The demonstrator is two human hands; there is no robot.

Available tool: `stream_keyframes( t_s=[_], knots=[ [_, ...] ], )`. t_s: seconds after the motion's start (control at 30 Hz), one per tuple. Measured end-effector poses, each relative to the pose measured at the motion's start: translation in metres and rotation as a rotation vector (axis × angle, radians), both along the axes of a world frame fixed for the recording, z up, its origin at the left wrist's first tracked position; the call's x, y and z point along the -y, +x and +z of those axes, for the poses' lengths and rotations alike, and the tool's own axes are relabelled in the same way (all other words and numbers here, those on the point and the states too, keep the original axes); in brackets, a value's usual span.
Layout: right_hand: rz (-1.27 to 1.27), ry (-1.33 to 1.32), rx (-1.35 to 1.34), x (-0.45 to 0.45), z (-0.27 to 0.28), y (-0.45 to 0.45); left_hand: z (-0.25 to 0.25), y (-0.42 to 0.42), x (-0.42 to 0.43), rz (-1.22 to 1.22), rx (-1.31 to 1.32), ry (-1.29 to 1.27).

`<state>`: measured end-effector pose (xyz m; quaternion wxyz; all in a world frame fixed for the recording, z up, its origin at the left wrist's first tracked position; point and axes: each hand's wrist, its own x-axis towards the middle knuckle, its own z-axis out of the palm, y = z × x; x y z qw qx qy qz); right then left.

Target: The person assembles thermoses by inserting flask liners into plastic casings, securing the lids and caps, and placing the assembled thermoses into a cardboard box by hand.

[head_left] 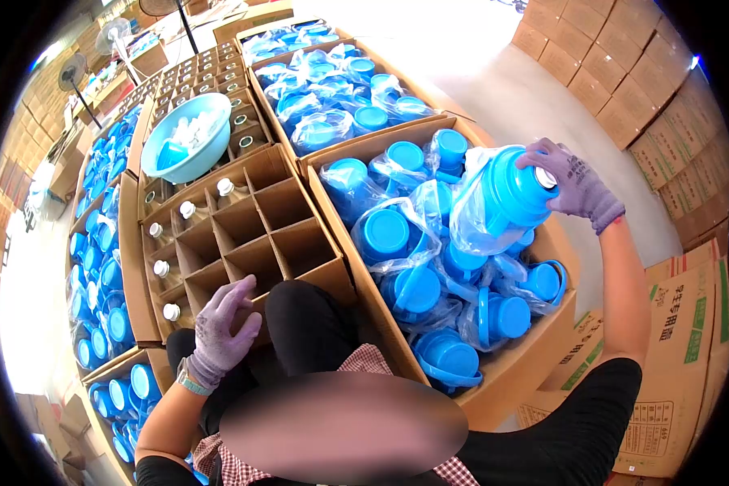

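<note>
My right hand [571, 180], in a purple glove, grips the top end of a blue thermos flask [506, 194] partly wrapped in clear plastic. The flask is tilted above a carton [364, 279] of bagged blue thermos parts, and a pale round piece [545, 178] shows at its top under my fingers; I cannot tell whether it is a stopper or the neck. My left hand [223, 328], also gloved, has its fingers apart with nothing in it, over the near edge of a divided carton [296, 212]. Several bottles with white caps [161, 268] stand along that carton's left and far cells.
A light blue basin [188, 136] holding small white pieces rests on divided cartons of bottles. More cartons of blue parts [105, 267] line the left side and the back. Stacked brown boxes [599, 65] stand at right, a fan [73, 73] at far left.
</note>
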<state>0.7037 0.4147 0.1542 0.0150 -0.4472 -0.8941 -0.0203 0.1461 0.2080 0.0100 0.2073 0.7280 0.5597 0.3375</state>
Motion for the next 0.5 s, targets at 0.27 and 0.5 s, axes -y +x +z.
stream_keyframes(
  t_s=[0.27,0.5],
  knots=[
    [-0.703,0.028,-0.17,-0.076,-0.075,0.039,-0.025,-0.02,0.001,0.102,0.107,-0.174],
    [-0.909,-0.425,-0.057,-0.122,-0.024,-0.001,-0.036,-0.018,-0.018,0.043,0.116,-0.22]
  ],
)
